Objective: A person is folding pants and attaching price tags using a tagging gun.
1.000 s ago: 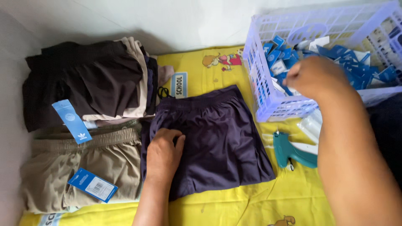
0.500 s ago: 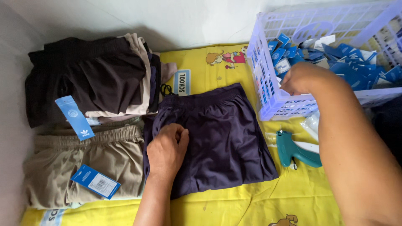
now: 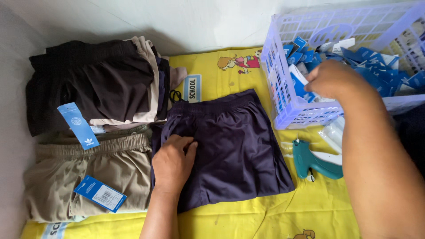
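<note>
We find the left hand resting open and flat on the dark shorts spread on the yellow sheet, while the right hand closes on blue tags inside the basket; we judge one tag should be separated cleanly.

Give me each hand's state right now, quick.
Left hand: open, resting flat on the dark purple shorts.
Right hand: reaching into the white basket of blue tags; grip cannot be told.
</note>
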